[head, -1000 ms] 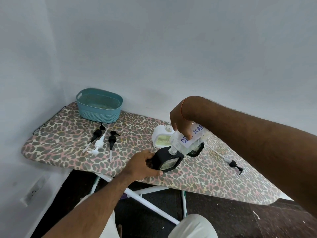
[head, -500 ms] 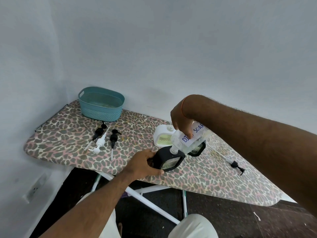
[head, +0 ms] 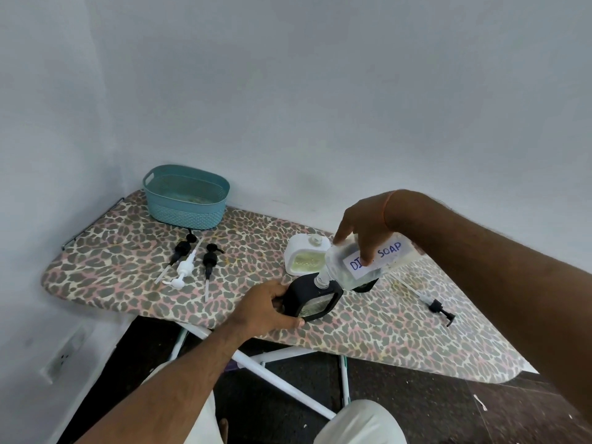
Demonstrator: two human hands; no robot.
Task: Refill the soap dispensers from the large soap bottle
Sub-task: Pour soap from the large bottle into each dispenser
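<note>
Soap bottle (head: 358, 264) is tipping in your right hand (head: 368, 225), fingers wrapped around it, spout meeting the black dispenser (head: 312, 299) your left hand (head: 267, 307) is gripping.

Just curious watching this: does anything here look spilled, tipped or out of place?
No spill visible. Oddities: the work surface is a leopard-print ironing board, and one black pump head lies alone near its right edge, apart from the other three pump heads.

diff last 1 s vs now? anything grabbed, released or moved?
Nothing visibly changed apart from a small camera shift. The right hand still tips the large soap bottle into the black dispenser, which the left hand still steadies. The white dispenser, loose pumps and basket stayed put.
</note>
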